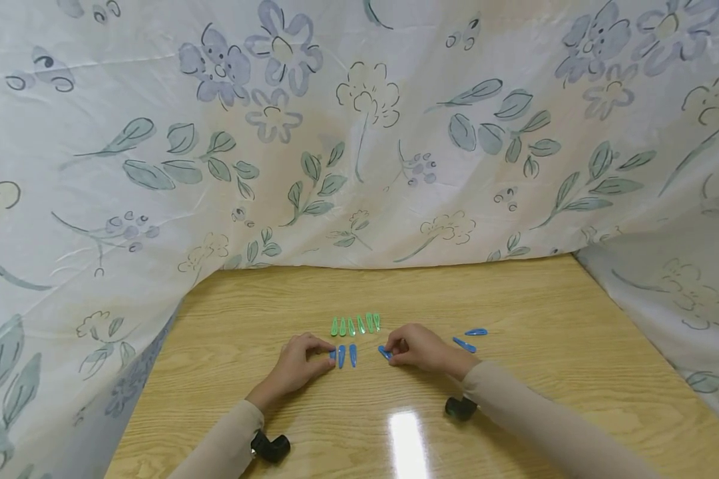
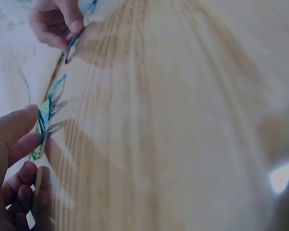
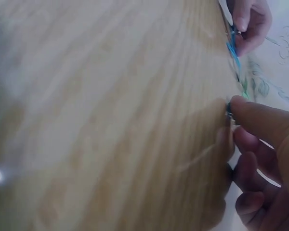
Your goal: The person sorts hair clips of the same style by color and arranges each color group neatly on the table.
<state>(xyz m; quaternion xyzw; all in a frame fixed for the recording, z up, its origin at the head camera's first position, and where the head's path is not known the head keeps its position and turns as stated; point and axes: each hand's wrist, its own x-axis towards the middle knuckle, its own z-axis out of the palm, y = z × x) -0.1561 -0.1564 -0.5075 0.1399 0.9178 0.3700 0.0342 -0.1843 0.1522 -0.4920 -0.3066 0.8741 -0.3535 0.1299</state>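
In the head view my left hand (image 1: pixel 299 362) pinches a blue snap hair clip (image 1: pixel 333 354) between thumb and forefinger, at the left end of a short row. Two more blue clips stand upright in that row, a middle one (image 1: pixel 341 356) and a right one (image 1: pixel 353 355). My right hand (image 1: pixel 418 347) grips another blue clip (image 1: pixel 385 352), tilted, a little to the right of the row. Its fingers partly cover that clip. In the right wrist view the thumb (image 3: pixel 255 113) presses on the clip, close over the wood.
Several green hair clips (image 1: pixel 351 326) line up just behind the blue row. Two loose blue clips, one farther back (image 1: pixel 476 332) and one nearer (image 1: pixel 464 344), lie right of my right hand. Flowered cloth (image 1: pixel 359 199) hangs behind and beside the wooden table (image 1: pixel 335 426).
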